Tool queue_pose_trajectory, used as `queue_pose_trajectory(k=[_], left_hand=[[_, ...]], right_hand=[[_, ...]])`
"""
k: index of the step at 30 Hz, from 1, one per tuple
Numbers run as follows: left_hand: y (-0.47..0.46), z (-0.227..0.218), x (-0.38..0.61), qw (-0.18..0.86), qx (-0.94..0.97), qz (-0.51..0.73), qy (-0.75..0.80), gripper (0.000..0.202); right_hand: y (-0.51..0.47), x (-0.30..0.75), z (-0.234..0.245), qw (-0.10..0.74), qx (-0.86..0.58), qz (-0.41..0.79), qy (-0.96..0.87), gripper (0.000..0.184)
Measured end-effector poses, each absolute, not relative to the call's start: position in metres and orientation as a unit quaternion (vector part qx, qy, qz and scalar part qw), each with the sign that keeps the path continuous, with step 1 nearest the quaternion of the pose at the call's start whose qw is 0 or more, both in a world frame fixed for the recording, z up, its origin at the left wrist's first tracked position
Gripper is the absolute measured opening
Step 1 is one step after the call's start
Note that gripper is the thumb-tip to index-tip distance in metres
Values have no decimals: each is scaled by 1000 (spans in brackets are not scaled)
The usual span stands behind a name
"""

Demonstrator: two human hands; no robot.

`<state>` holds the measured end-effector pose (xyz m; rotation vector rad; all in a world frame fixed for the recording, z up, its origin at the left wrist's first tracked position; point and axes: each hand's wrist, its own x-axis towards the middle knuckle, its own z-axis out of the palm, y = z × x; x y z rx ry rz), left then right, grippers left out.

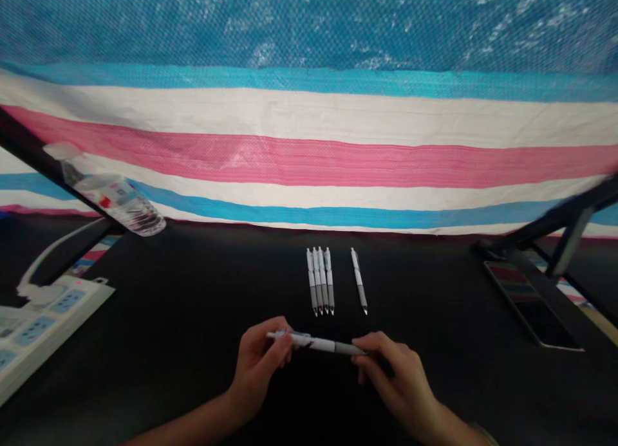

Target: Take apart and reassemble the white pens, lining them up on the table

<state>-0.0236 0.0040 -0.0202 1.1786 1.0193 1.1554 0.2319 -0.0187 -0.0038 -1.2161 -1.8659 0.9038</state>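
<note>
A white and grey click pen [318,344] is held level between my two hands, above the near part of the black table. My left hand [263,356] is closed on its button and clip end. The fingers of my right hand [391,365] pinch the grey grip end, hiding the tip. Beyond the hands, a row of several matching pens [320,282] lies side by side with tips toward me. One more such pen [358,282] lies apart to the right of that row.
On the left are a white power strip [62,304] with a plugged-in cable and a clear plastic bottle [123,201]. A dark phone [531,304] lies on the right beside a black metal support [550,221]. A striped sheet [309,118] hangs behind the black table [207,278].
</note>
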Motion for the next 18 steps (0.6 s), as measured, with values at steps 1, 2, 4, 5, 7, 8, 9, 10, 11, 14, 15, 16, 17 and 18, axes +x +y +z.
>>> queue_pose_trajectory(k=[1, 2, 4, 5, 7, 8, 9, 10, 11, 14, 15, 16, 17, 18], left_hand=[[4, -21, -23, 567, 500, 491, 433, 34], [4, -21, -23, 569, 500, 489, 433, 34], [5, -19, -23, 571, 505, 481, 433, 36], [6, -18, -23, 572, 511, 475, 432, 37], [7, -13, -23, 564, 530, 467, 427, 38], [8, -11, -24, 557, 545, 462, 423, 38], [9, -8, -24, 547, 563, 458, 417, 38], [10, -6, -24, 534, 581, 457, 410, 37], [11, -4, -25, 520, 598, 456, 405, 37], [16, 2, -24, 484, 620, 466, 404, 36], [18, 3, -23, 477, 620, 469, 409, 35], [19, 4, -22, 472, 619, 470, 416, 32], [20, 5, -20, 469, 618, 470, 421, 27], [21, 6, -18, 469, 617, 470, 423, 21]], right_hand=[[-18, 232, -4, 348, -472, 358, -727, 20], [-18, 232, -4, 335, -472, 369, -727, 25], [-17, 232, -2, 315, -476, 398, -718, 35], [-16, 232, -1, 307, -478, 414, -711, 39], [-16, 232, 0, 289, -485, 448, -694, 44], [-15, 232, 1, 283, -489, 463, -683, 46], [-15, 232, 1, 279, -494, 477, -671, 47], [-15, 231, 1, 278, -497, 489, -660, 47], [-14, 231, 1, 278, -499, 500, -652, 48], [-13, 228, 1, 284, -497, 517, -637, 49], [-13, 228, 1, 286, -497, 516, -637, 49], [-13, 227, 1, 285, -497, 512, -640, 48], [-13, 226, 1, 280, -496, 505, -649, 47], [-14, 225, 1, 273, -492, 496, -661, 45]])
